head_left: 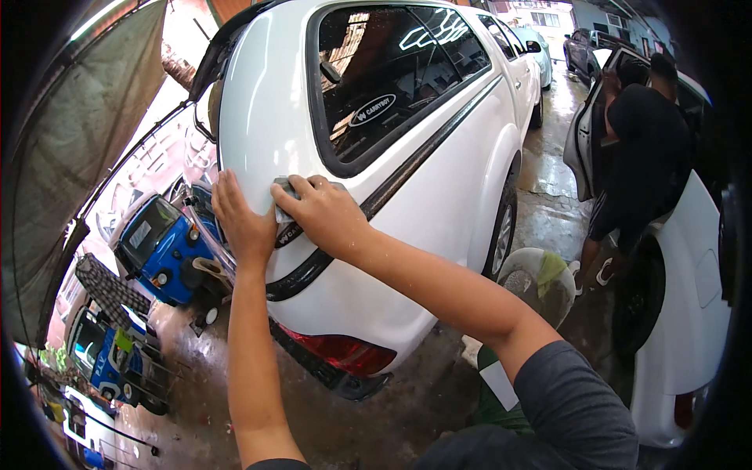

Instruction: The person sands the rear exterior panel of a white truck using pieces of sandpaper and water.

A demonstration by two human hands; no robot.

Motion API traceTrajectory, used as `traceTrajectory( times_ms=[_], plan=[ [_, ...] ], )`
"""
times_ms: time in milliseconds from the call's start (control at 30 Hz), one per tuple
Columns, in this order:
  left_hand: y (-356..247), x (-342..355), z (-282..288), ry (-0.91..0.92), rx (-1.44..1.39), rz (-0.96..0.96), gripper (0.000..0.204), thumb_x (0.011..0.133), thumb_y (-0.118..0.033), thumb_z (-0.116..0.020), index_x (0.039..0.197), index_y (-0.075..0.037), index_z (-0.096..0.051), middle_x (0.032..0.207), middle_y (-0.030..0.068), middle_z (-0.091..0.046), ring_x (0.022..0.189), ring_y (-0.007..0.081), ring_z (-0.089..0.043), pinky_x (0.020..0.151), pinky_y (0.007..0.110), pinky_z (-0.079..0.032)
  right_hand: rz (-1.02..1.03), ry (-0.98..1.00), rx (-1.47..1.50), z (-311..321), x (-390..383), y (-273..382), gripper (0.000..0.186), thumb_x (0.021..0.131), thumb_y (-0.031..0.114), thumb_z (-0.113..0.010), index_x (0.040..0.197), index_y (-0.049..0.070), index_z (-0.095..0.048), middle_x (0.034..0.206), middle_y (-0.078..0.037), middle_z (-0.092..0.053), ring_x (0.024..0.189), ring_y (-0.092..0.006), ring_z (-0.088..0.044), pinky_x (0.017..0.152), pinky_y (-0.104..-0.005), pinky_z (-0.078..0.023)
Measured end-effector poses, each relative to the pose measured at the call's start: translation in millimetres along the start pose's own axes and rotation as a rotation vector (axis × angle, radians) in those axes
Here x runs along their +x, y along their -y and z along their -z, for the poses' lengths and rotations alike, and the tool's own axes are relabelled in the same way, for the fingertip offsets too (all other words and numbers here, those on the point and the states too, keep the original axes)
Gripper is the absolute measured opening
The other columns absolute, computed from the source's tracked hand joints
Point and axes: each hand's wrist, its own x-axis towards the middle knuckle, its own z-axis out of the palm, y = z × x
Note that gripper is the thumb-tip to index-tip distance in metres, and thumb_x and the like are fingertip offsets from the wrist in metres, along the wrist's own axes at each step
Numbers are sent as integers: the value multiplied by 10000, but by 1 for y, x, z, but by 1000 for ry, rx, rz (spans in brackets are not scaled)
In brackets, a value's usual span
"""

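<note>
A white vehicle with a dark-glazed rear canopy fills the middle of the view. My left hand lies against its rear corner, fingers stretched upward and nothing visible in them. Just to the right, my right hand is curled over a grey pad and presses it on the white panel below the side window. Whether the pad is a sponge or folded cloth I cannot tell, as my fingers cover much of it. Below both hands run a black trim strip and a red tail light.
A pale bucket with a green cloth on its rim stands by the rear wheel. At right, a person in dark clothes leans into another car's open door. Blue three-wheelers stand at left. The floor is wet.
</note>
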Motion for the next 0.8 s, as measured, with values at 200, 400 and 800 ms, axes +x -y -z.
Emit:
traceTrajectory(
  times_ms=[200, 400, 800],
  plan=[
    [-2, 1, 1, 15, -17, -11, 847, 867, -247, -739, 1540, 19, -300, 1546, 268, -356, 1445, 458, -289, 1204, 527, -253, -30, -25, 2, -2, 11, -7, 438, 810, 120, -668, 1243, 88, -606, 1092, -167, -664, 958, -388, -681, 731, -437, -601],
    [4, 1, 5, 14, 11, -15, 860, 861, -250, -742, 1543, 20, -294, 1540, 276, -358, 1439, 462, -291, 1200, 531, -260, -8, 4, -49, 0, 3, 13, 443, 836, 110, -639, 1275, 83, -589, 1161, -166, -648, 982, -359, -687, 768, -410, -598],
    [-2, 1, 4, 31, -14, 16, 991, 809, -424, -810, 1541, 14, -306, 1558, 263, -349, 1447, 453, -286, 1199, 528, -258, -254, 101, 128, 18, 18, -10, 471, 866, 26, -585, 1332, 84, -556, 1174, -160, -639, 997, -389, -668, 783, -443, -586]
  ],
)
